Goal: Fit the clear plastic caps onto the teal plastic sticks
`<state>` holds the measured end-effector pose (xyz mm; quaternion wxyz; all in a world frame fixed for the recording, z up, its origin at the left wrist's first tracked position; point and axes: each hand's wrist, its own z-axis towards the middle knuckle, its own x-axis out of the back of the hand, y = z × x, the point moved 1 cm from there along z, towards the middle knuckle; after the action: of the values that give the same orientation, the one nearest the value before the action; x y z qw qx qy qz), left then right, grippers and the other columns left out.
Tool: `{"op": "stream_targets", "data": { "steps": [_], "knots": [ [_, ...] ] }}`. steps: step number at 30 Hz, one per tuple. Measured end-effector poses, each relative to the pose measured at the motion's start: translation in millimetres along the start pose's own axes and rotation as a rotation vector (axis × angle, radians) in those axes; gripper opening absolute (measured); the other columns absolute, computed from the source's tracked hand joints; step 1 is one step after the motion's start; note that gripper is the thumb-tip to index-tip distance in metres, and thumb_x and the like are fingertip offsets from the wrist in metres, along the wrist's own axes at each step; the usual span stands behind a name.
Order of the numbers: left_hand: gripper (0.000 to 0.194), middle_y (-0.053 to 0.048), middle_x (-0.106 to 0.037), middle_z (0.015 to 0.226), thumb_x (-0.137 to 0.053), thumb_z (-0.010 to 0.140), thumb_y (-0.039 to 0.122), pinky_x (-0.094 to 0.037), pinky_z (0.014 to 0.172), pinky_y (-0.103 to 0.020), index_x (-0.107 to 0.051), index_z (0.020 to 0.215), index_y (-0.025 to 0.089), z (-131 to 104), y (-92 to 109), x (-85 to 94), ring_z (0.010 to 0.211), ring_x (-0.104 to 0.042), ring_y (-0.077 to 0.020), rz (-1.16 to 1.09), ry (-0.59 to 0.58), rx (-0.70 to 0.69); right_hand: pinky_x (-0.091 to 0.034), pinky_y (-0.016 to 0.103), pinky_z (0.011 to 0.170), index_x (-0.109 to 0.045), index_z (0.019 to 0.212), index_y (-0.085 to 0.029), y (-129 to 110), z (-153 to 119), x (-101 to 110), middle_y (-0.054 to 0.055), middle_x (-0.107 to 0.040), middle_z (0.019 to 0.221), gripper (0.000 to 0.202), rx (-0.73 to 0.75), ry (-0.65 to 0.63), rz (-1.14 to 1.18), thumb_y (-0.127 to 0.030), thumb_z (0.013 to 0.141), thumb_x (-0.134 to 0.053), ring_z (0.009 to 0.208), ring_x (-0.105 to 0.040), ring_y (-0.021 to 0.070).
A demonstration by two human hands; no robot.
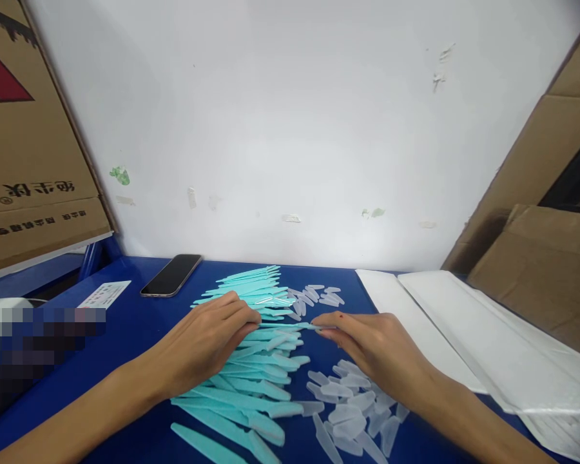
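My left hand (217,332) pinches a thin turquoise piece (285,325) by its left part, above a long pile of similar knife-shaped turquoise pieces (251,386). At the right end of that piece, my right hand (362,332) pinches a small translucent cap (314,327) between thumb and forefinger. Loose translucent caps (352,412) lie in a heap below my right hand, and a smaller group (314,296) sits above it. Farther back on the blue table (140,328), more turquoise pieces (254,283) are stacked, some with caps at their right ends.
A black phone (171,276) and a printed card (105,294) lie at the back left. White padded envelopes (502,335) cover the right side. Cardboard boxes (33,142) stand left and right (541,277). A white wall (280,129) rises behind the table.
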<state>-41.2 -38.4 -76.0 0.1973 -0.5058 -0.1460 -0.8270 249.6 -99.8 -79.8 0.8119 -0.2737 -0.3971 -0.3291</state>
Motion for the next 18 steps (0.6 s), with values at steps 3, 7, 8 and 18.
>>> {"op": "stream_targets", "data": {
  "steps": [3,7,8,18],
  "knots": [
    [0.017,-0.002,-0.066,0.083,-0.042,0.107,0.015,-0.042,0.066,-0.03,-0.058,0.109,0.019,0.2,11.5,0.3,0.073,-0.055,-0.0162,0.015,0.077,-0.126,-0.055,0.022,0.067,-0.066,0.114,-0.022,-2.9,-2.1,-6.7,0.003,-0.08,0.101,0.019,0.015,0.037,0.079,-0.026,0.108,-0.048,0.079,-0.076,0.0151],
    [0.022,-0.002,-0.064,0.077,-0.041,0.104,0.009,-0.043,0.063,-0.03,-0.057,0.115,0.019,-0.6,28.0,0.6,0.066,-0.055,-0.0155,0.047,0.162,-0.221,-0.047,0.02,0.054,-0.066,0.107,-0.021,-4.1,-6.5,-15.4,0.002,-0.079,0.087,0.02,-0.013,0.018,0.102,-0.027,0.108,-0.047,0.06,-0.07,0.0119],
    [0.023,-0.003,-0.064,0.078,-0.041,0.103,0.008,-0.044,0.064,-0.03,-0.057,0.116,0.019,-0.7,30.2,1.2,0.067,-0.057,-0.0156,0.052,0.171,-0.22,-0.045,0.02,0.053,-0.067,0.106,-0.021,-4.5,-7.3,-16.4,0.002,-0.079,0.084,0.021,-0.009,0.014,0.106,-0.027,0.108,-0.047,0.057,-0.068,0.0114],
    [0.035,-0.003,-0.059,0.08,-0.04,0.098,-0.003,-0.037,0.06,-0.029,-0.054,0.124,0.017,0.3,24.4,2.2,0.068,-0.045,-0.0168,0.092,0.146,-0.212,-0.047,0.021,0.056,-0.071,0.106,-0.02,-13.1,-7.8,-21.2,0.001,-0.079,0.082,0.018,0.006,0.094,0.15,-0.025,0.105,-0.053,0.06,-0.071,0.0126]
  ]
}}
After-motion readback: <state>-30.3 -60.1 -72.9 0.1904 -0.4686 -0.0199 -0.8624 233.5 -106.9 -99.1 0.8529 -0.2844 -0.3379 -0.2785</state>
